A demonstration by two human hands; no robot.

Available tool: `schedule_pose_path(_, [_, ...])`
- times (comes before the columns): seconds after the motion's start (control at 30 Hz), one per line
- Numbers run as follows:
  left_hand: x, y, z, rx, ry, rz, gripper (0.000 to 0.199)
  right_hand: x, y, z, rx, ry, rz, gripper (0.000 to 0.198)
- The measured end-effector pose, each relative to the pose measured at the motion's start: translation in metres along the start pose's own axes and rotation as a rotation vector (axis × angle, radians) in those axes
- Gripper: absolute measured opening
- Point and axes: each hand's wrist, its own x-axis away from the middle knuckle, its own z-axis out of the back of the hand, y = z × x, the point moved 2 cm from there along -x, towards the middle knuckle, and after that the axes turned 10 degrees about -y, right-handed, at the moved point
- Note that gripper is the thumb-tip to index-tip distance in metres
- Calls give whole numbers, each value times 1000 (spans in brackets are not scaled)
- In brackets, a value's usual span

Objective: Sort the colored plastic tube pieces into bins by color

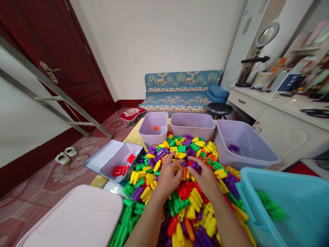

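A big heap of bullet-shaped plastic building pieces (180, 199) in yellow, green, purple, red and orange covers the middle of the table. My left hand (169, 174) rests over the heap, its fingers stretched out and apart, close to yellow pieces (180, 155). Beside it, my right hand (205, 178) curls thumb and forefinger around a purple plastic building piece (195, 166). Between the two hands lie an orange piece (184, 173) and more small pieces, partly covered by the fingers.
Three lilac bins (192, 125) line the back; the left one holds an orange piece, the right (246, 144) a purple one. A turquoise bin (295, 192) with green pieces stands right. Left are a box with red pieces (120, 170) and a pale lid (74, 219).
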Motion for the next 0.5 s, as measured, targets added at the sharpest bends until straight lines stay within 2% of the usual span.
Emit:
schedule_pose_path(0.17, [-3, 3, 4, -165, -100, -1, 33, 2, -5, -1, -17, -18, -28, 43])
schedule_pose_path(0.3, [-6, 4, 3, -188, -119, -37, 34, 2, -4, -2, 4, -29, -41, 41])
schedule_pose_path(0.4, [-6, 0, 0, -108, -49, -28, 37, 1, -1, -3, -10, -24, -49, 40])
schedule_pose_path(0.5, [-5, -7, 0, 92, 90, 38, 38, 1, 2, -2, -43, -2, -47, 41])
